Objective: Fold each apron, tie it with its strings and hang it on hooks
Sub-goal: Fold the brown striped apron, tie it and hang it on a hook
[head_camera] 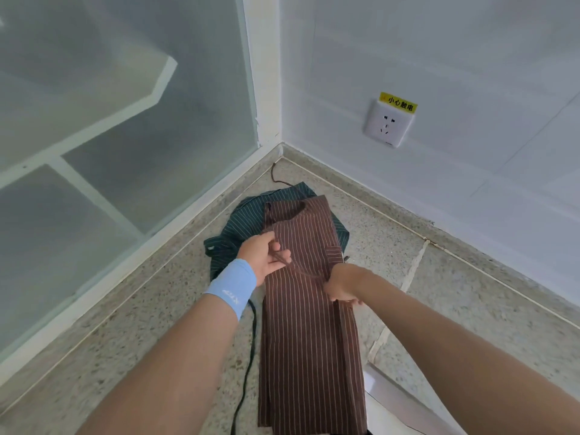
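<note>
apron lies lengthwise away from us on the desk; its string crosses it, pinched in our left fingers and clamped in our right fingers.

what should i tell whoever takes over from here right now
Left hand pinches the brown string; right hand grips the brown apron at its right edge.
Brown apron lies folded into a long strip on the speckled surface, its far end over the crumpled green apron in the corner.
Done: brown apron folded lengthwise. To do: tie it with its strings, fold and tie the green one, hang both; no hooks in view.
</note>
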A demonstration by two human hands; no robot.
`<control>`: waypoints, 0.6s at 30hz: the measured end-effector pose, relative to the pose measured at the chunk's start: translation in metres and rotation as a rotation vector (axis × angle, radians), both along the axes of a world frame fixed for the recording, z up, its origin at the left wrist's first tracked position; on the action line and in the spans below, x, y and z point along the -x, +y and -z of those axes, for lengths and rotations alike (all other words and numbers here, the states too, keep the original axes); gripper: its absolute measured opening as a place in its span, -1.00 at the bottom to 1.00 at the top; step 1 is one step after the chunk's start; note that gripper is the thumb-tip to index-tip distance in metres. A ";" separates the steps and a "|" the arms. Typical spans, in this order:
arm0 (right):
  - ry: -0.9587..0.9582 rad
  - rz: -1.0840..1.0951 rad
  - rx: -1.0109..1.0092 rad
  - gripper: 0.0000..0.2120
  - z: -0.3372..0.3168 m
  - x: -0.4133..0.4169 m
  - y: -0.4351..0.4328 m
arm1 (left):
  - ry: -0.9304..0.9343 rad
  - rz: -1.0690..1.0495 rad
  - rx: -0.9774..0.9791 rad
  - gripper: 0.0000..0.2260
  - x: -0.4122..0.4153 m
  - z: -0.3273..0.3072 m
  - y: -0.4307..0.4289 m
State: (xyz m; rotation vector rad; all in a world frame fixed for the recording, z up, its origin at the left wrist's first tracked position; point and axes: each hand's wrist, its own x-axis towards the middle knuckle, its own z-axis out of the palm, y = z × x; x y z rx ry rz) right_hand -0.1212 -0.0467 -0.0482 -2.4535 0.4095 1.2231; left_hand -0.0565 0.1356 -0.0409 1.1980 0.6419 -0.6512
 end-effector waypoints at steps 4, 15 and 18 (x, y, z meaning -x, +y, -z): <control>-0.184 0.217 -0.305 -0.79 -0.011 -0.017 0.013 | 0.052 0.298 -0.046 -0.92 0.004 0.002 0.006; -0.183 0.269 -0.669 -0.62 0.002 -0.048 0.039 | -0.421 0.987 -1.473 -0.60 -0.045 0.010 0.061; -0.421 0.310 -0.430 -0.65 0.016 -0.057 0.024 | -0.734 0.980 -1.364 -0.58 -0.040 0.020 0.037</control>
